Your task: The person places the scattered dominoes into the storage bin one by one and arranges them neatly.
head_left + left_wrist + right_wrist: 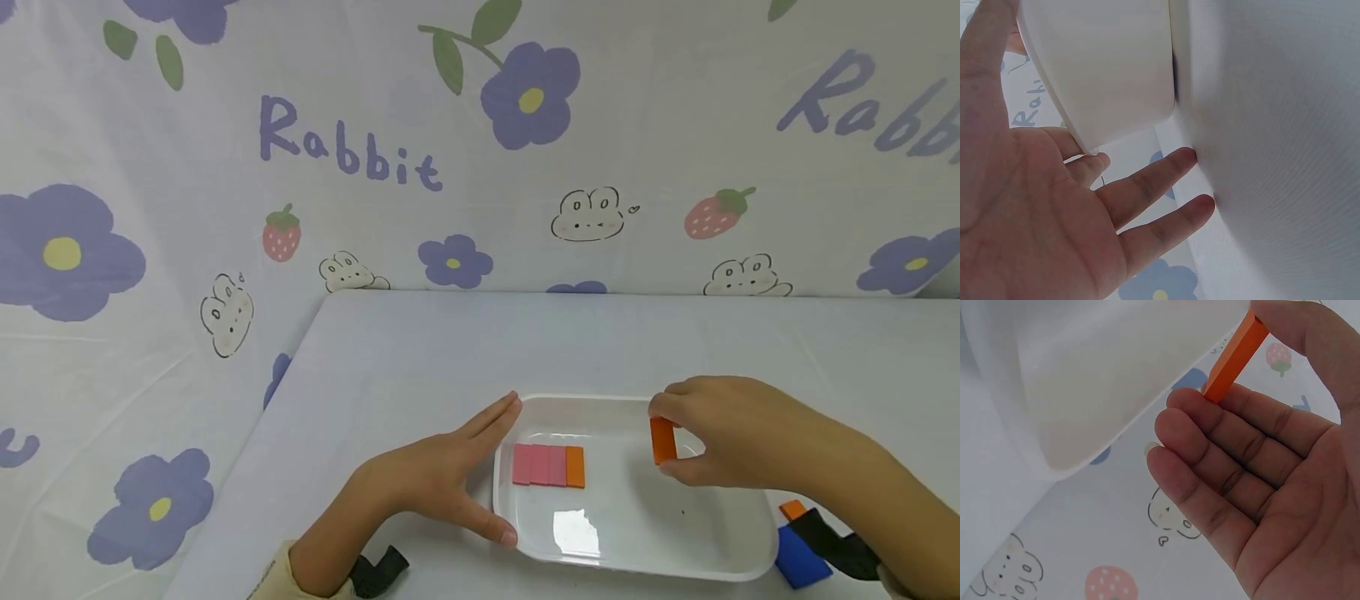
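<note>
My right hand (738, 433) pinches an orange rectangular block (663, 441) between thumb and fingertips, above the right part of a white tray (637, 546). The right wrist view shows the orange block (1237, 356) edge-on, held at its two ends. At the tray's left end, my left hand (435, 479) is spread, its straight fingers and thumb touching the rim. In the left wrist view two fingertips reach down to the table beside the tray wall (1104, 69). Inside the tray, several pink blocks (539, 464) and one orange block (574, 467) lie in a row, side by side.
Beside the tray's right front corner lie a blue piece (799, 557) and a small orange piece (792, 509), partly hidden by the right wrist's black strap (832, 546). The white table (420, 358) ends at a patterned cloth backdrop (637, 125).
</note>
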The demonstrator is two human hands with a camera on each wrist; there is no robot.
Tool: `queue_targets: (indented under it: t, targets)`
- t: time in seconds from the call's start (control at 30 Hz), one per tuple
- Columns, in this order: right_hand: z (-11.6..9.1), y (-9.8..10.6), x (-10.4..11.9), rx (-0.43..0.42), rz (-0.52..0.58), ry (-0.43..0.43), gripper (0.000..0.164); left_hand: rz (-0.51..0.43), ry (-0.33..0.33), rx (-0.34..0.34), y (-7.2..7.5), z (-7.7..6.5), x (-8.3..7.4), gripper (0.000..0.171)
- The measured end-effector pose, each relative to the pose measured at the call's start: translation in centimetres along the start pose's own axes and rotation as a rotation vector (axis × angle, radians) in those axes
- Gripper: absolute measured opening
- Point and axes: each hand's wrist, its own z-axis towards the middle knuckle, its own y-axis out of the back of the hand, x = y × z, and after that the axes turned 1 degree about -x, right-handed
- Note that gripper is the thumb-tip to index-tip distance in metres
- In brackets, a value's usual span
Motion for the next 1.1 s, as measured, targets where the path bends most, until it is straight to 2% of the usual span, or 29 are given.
queue_targets:
  t: [0.3, 0.57, 0.87, 1.1]
  targets:
    - [1.0, -0.2, 0.6, -0.009, -0.013, 0.052, 0.026, 0.002, -0.004, -0.003, 0.1, -0.1, 0.0, 0.131]
    - [1.7, -1.0, 1.0, 0.016, -0.006, 0.073, 0.027, 0.002, -0.029, -0.013, 0.0, -0.2, 0.1, 0.131]
    - [2.4, -1.3, 1.3, 0.002, -0.024, 0.111, 0.025, 0.012, -0.008, -0.011, 0.1, -0.1, 0.1, 0.131]
    - [3.1, -1.3, 1.8, 0.039, -0.018, 0.08, 0.024, 0.013, -0.025, -0.01, 0.1, -0.1, 0.2, 0.131]
